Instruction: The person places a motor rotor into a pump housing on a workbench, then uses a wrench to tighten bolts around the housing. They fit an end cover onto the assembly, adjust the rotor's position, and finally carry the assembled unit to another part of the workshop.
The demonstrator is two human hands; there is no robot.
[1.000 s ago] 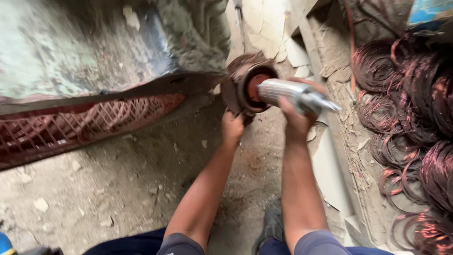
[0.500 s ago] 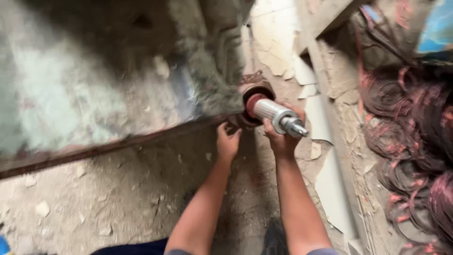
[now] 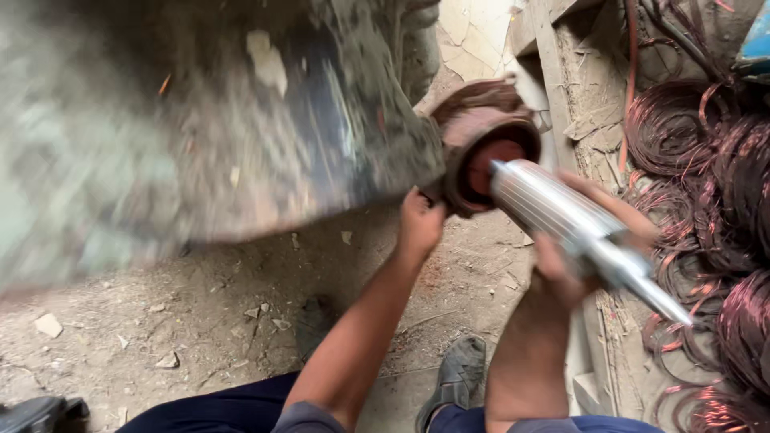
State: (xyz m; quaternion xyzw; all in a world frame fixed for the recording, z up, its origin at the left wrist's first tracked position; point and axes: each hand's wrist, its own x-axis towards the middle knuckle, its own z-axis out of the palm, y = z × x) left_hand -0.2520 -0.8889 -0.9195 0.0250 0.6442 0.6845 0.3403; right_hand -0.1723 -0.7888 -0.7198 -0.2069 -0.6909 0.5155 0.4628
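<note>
My right hand [image 3: 571, 265] grips a shiny silver ribbed rotor with a steel shaft [image 3: 561, 215]. The rotor's far end sits in the round reddish opening of a rusty brown motor casing [image 3: 480, 136]. My left hand [image 3: 420, 223] holds the lower left edge of that casing. The casing's body is a large blurred grey-green mass [image 3: 200, 128] filling the upper left of the view.
Coils of copper wire [image 3: 706, 184] are piled along the right side. A pale wooden frame [image 3: 553, 72] runs beside them. Dusty ground with small stone chips [image 3: 184, 321] lies below. My dark shoe [image 3: 460, 377] is near the bottom, another dark object [image 3: 36, 413] at bottom left.
The view has moved closer and tilted. The rotor sticks farther out of the casing opening than before, with both hands still in place on casing and rotor.
</note>
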